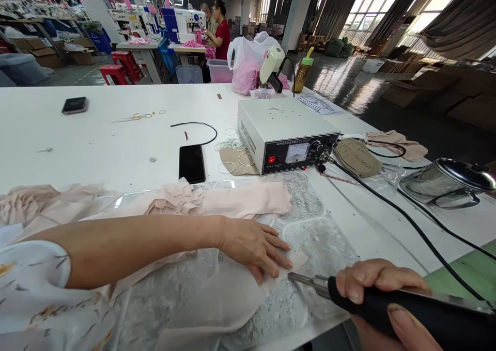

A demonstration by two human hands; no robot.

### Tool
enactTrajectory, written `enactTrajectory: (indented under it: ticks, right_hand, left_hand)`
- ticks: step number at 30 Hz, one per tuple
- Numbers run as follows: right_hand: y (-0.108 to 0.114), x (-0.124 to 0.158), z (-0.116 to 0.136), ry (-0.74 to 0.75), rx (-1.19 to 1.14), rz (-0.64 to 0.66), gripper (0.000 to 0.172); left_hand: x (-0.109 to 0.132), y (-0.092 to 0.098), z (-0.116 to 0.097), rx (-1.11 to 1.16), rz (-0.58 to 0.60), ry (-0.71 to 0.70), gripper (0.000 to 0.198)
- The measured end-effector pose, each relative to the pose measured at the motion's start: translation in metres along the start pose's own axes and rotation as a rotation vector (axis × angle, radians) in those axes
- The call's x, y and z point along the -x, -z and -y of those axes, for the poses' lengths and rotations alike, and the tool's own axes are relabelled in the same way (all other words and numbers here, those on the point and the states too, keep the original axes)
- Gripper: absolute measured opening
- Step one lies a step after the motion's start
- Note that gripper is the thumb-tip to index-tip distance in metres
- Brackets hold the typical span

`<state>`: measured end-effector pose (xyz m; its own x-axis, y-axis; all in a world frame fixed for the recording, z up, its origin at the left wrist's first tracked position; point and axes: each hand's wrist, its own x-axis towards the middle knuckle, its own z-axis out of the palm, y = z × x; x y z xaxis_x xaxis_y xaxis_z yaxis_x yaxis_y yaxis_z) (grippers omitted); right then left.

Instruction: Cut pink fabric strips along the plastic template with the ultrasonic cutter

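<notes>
My left hand (253,245) lies flat with its fingers spread on a piece of thin pale pink fabric (217,294). That fabric rests on a clear, grey-patterned sheet (313,237) over the table. My right hand (383,284) is wrapped around a black-handled corded tool (368,297) with a narrow metal tip. The tip is close to the fabric's edge, just right of my left fingertips; whether it touches cannot be made out. Behind my left forearm lie folded strips of pink fabric (248,198), with more bunched at the left.
A metal control box (289,134) with a dial stands behind. Its black cable (403,214) runs across the right side. A steel mug (442,183), a brown pattern piece (358,157), a phone (191,163) and scissors (135,117) lie around. Another person (221,33) sits at a sewing machine.
</notes>
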<state>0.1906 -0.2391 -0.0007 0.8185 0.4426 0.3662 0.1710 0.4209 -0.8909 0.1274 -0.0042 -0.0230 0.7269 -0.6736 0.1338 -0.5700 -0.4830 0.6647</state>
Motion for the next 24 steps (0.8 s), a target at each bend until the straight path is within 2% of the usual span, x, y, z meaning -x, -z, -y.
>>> enactTrajectory:
  ticks: [5, 11, 17, 24]
  right_hand:
    - [-0.008, 0.001, 0.004, 0.012, -0.015, 0.041, 0.011]
    - [-0.005, 0.004, -0.002, -0.003, -0.01, 0.06, 0.009]
    - [-0.007, 0.004, -0.001, 0.001, -0.01, 0.058, 0.009]
    - [-0.014, 0.009, 0.0, -0.005, -0.051, 0.078, 0.01]
  left_hand:
    - [0.0, -0.001, 0.001, 0.009, 0.011, 0.036, 0.014]
    - [0.0, -0.003, 0.002, -0.205, 0.07, -0.083, 0.011]
    - [-0.003, 0.001, -0.003, -0.274, 0.163, -0.021, 0.012]
    - [0.0, -0.004, 0.001, -0.414, 0.081, -0.158, 0.014]
